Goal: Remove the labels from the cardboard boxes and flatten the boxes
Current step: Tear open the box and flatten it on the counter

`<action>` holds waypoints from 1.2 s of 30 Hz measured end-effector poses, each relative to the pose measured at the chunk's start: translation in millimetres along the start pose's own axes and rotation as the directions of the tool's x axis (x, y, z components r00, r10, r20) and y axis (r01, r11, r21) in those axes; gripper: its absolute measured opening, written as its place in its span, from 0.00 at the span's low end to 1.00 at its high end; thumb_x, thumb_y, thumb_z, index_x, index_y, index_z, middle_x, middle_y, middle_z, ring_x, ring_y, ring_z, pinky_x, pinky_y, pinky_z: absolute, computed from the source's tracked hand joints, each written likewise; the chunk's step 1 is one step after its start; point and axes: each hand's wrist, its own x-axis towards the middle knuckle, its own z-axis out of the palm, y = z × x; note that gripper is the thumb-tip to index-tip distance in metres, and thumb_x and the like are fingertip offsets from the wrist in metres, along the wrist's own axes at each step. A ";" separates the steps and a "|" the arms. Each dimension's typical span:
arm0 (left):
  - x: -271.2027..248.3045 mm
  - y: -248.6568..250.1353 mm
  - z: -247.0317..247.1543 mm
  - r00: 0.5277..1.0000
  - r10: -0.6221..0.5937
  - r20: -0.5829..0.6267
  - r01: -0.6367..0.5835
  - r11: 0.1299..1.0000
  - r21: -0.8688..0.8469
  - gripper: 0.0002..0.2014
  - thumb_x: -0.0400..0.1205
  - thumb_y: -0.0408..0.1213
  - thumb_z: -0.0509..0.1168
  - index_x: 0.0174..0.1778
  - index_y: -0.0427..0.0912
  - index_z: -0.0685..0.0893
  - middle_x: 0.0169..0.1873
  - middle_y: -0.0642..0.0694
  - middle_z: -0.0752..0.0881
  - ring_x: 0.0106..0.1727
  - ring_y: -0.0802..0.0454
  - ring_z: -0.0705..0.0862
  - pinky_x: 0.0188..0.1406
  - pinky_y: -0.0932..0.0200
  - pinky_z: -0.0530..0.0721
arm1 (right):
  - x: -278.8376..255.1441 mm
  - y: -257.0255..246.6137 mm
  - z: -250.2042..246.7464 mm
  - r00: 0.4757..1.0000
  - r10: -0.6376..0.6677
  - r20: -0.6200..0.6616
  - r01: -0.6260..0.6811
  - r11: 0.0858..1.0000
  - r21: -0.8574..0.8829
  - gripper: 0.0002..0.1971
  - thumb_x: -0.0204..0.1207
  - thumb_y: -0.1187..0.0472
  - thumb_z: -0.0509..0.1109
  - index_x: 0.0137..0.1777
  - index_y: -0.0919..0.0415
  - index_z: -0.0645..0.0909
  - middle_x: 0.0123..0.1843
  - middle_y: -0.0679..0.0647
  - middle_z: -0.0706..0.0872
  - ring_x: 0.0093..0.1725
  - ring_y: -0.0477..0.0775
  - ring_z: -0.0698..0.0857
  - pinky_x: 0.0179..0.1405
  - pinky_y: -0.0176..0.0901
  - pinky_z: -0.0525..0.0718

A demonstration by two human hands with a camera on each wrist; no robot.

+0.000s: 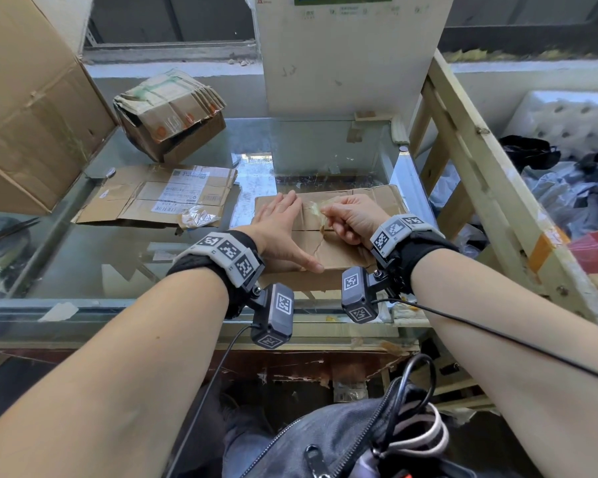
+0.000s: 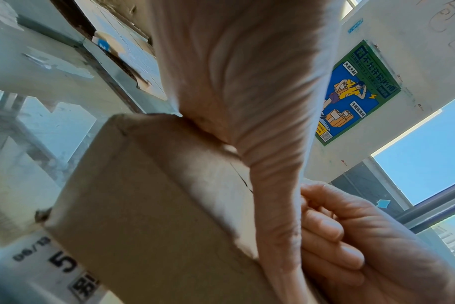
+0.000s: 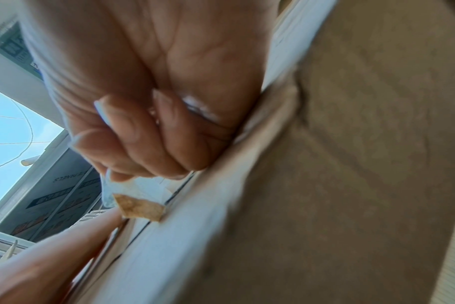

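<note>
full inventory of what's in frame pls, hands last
flattened box: 1, brown, on the glass under both hands
clear tape strip: 1, transparent yellowish, lifted off that box in the right-hand pinch
labelled flat box: 1, brown with white shipping labels, glass top, left of the hands
crumpled tape: 1 wad, clear, on the labelled box's right corner
bundle of flattened boxes: 1, brown, rear left
large box: 1, brown, far left
glass counter: 1, clear
poster: 1, green and blue, on the white pillar
left hand: flat, pressing the box
right hand: pinching the tape
</note>
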 end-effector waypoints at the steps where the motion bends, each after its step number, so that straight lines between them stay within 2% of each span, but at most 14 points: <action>1: 0.3 -0.1 0.5 1.000 0.001 -0.004 -0.001 1.000 0.004 0.68 0.62 0.65 0.77 0.85 0.45 0.39 0.84 0.51 0.35 0.84 0.51 0.32 0.83 0.48 0.35 | -0.1 0.1 -0.2 1.000 0.003 0.000 -0.003 1.000 0.001 0.18 0.80 0.64 0.66 0.28 0.64 0.73 0.13 0.50 0.71 0.08 0.43 0.64 0.09 0.26 0.57; 7: -0.3 0.1 1.0 1.000 0.012 0.012 -0.012 1.000 0.013 0.64 0.63 0.65 0.76 0.85 0.54 0.41 0.84 0.50 0.33 0.83 0.50 0.30 0.82 0.46 0.33 | -1.5 0.5 -1.4 1.000 0.004 0.001 -0.004 1.000 0.024 0.17 0.80 0.64 0.66 0.29 0.63 0.74 0.14 0.50 0.72 0.09 0.43 0.65 0.09 0.27 0.58; 15: -1.2 1.0 0.9 1.000 0.010 0.024 -0.011 1.000 0.020 0.62 0.64 0.65 0.76 0.85 0.57 0.42 0.84 0.50 0.32 0.83 0.50 0.29 0.80 0.47 0.33 | -3.8 -1.0 -1.2 1.000 0.004 -0.009 -0.004 1.000 0.027 0.16 0.80 0.64 0.67 0.29 0.63 0.75 0.14 0.50 0.72 0.09 0.44 0.65 0.09 0.27 0.59; 21: -4.7 3.2 -0.6 0.999 0.014 0.032 -0.015 1.000 0.020 0.56 0.66 0.64 0.75 0.84 0.62 0.48 0.83 0.49 0.31 0.83 0.48 0.28 0.80 0.46 0.32 | -5.3 -2.5 3.7 0.998 -0.008 -0.058 0.003 0.997 -0.080 0.17 0.80 0.63 0.66 0.29 0.63 0.76 0.14 0.51 0.74 0.10 0.45 0.67 0.09 0.28 0.60; 23: -5.0 3.5 -0.7 0.999 0.017 0.034 -0.018 1.000 0.020 0.55 0.66 0.65 0.75 0.84 0.63 0.49 0.83 0.48 0.31 0.83 0.48 0.28 0.79 0.45 0.32 | -6.7 -5.8 4.4 0.997 0.001 -0.080 -0.012 0.990 -0.140 0.19 0.82 0.58 0.66 0.29 0.62 0.75 0.14 0.51 0.75 0.09 0.45 0.68 0.09 0.28 0.61; 25: -4.9 3.0 -0.6 0.999 0.014 0.033 -0.015 1.000 0.013 0.54 0.66 0.65 0.75 0.83 0.65 0.51 0.83 0.48 0.31 0.83 0.48 0.28 0.79 0.44 0.32 | -9.3 -10.2 4.8 0.991 0.031 -0.130 -0.058 0.976 -0.211 0.22 0.80 0.48 0.67 0.29 0.62 0.75 0.16 0.53 0.77 0.10 0.45 0.69 0.09 0.30 0.63; 27: -4.3 2.6 0.1 0.999 0.018 0.029 -0.018 1.000 0.008 0.53 0.65 0.65 0.75 0.83 0.65 0.51 0.83 0.48 0.31 0.83 0.48 0.28 0.79 0.44 0.31 | -12.2 -14.0 4.7 0.986 0.062 -0.157 -0.109 0.945 -0.309 0.24 0.75 0.40 0.69 0.32 0.62 0.77 0.20 0.55 0.79 0.12 0.46 0.71 0.10 0.31 0.66; 29: -3.7 1.7 0.8 0.999 0.027 0.023 -0.027 1.000 0.002 0.53 0.65 0.65 0.75 0.83 0.66 0.53 0.83 0.48 0.31 0.83 0.49 0.28 0.79 0.45 0.30 | -14.7 -16.5 5.5 0.989 0.077 -0.130 -0.127 0.886 -0.445 0.22 0.70 0.39 0.73 0.37 0.60 0.79 0.23 0.55 0.80 0.17 0.48 0.75 0.15 0.35 0.71; 31: -3.8 1.6 0.9 0.999 0.032 0.019 -0.032 0.999 -0.003 0.52 0.65 0.65 0.75 0.82 0.67 0.55 0.84 0.47 0.31 0.83 0.49 0.28 0.79 0.45 0.30 | -15.6 -17.5 5.8 0.990 0.083 -0.116 -0.131 0.850 -0.510 0.20 0.70 0.40 0.74 0.38 0.59 0.81 0.23 0.54 0.81 0.19 0.48 0.77 0.19 0.36 0.73; 34: -4.6 2.3 0.8 0.999 0.026 0.026 -0.026 1.000 -0.001 0.52 0.66 0.64 0.75 0.82 0.68 0.54 0.83 0.47 0.31 0.83 0.48 0.28 0.79 0.45 0.30 | -13.7 -15.7 5.8 0.988 0.086 -0.130 -0.141 0.842 -0.520 0.17 0.76 0.49 0.72 0.32 0.61 0.80 0.16 0.49 0.80 0.13 0.44 0.74 0.14 0.32 0.70; 36: -4.9 2.7 0.7 0.999 0.022 0.029 -0.022 1.000 0.007 0.51 0.66 0.65 0.75 0.82 0.68 0.53 0.83 0.48 0.31 0.83 0.48 0.28 0.79 0.44 0.30 | -13.5 -14.5 5.0 0.985 0.115 -0.128 -0.164 0.855 -0.492 0.15 0.79 0.54 0.71 0.33 0.61 0.80 0.14 0.48 0.78 0.11 0.43 0.72 0.12 0.31 0.68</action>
